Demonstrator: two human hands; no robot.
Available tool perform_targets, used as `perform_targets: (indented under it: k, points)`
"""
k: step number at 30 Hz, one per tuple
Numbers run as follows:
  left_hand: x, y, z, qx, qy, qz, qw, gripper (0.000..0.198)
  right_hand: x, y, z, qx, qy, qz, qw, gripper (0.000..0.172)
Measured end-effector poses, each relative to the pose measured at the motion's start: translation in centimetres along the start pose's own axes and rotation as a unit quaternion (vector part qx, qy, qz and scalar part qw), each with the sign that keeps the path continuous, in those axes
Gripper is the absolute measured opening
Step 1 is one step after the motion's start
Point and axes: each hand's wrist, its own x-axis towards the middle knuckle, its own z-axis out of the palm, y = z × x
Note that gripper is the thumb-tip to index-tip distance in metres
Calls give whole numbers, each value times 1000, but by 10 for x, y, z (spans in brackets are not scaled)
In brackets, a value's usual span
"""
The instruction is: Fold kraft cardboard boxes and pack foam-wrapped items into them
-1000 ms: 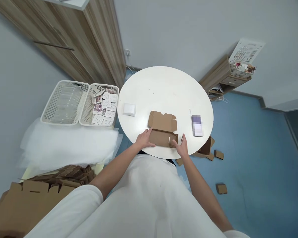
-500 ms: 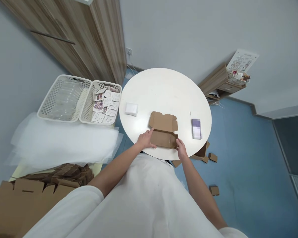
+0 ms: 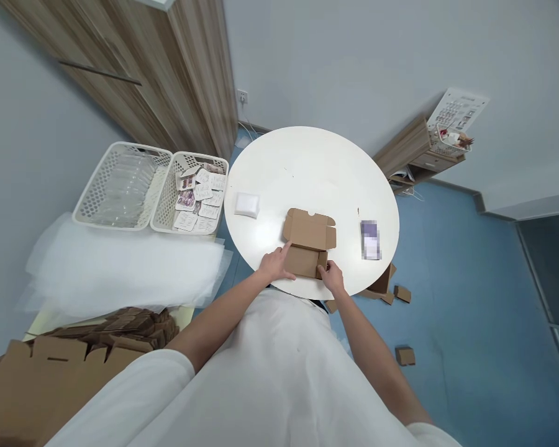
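Note:
A brown cardboard box (image 3: 302, 261), partly folded, lies near the front edge of the white round table (image 3: 307, 161), its flapped lid (image 3: 310, 230) laid back away from me. My left hand (image 3: 274, 265) braces the box's left end, index finger at the lid crease and thumb along the front side. At the right end, my right hand (image 3: 331, 276) pinches the folded end wall, thumb inside the box. A small white packet (image 3: 246, 205) rests to the left of the box. A pixelated purple and white item (image 3: 371, 240) is on the table's right side.
Left of the table stand two white baskets, one with clear plastic packaging (image 3: 121, 189), one with printed cards (image 3: 202, 197). Nearer me are translucent sheets (image 3: 125, 267) and stacked flat cardboard (image 3: 51, 385). Small cardboard boxes (image 3: 405, 356) lie on the blue floor, right.
My right hand has moved slightly left and folded the box's right end wall inward and upright. My left hand keeps its place at the left end.

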Motion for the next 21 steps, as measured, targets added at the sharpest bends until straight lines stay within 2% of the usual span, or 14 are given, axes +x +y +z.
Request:
perform_targets:
  k: [2, 6, 12, 17, 21]
  points:
    - [0, 0, 4, 3, 6, 3, 1000, 115, 0, 1, 0, -64, -6, 3, 998, 20]
    - [-2, 1, 12, -2, 17, -4, 1000, 116, -2, 0, 0, -163, -16, 11, 986, 18]
    - [-4, 8, 19, -39, 35, -25, 998, 118, 5, -3, -5, -224, -28, -3, 974, 18]
    - [-6, 11, 24, -90, 58, -51, 993, 117, 13, 0, -10, -174, -36, -13, 984, 29]
    - [-18, 11, 35, -175, 114, -68, 976, 112, 9, 12, -15, -33, -28, -55, 998, 52]
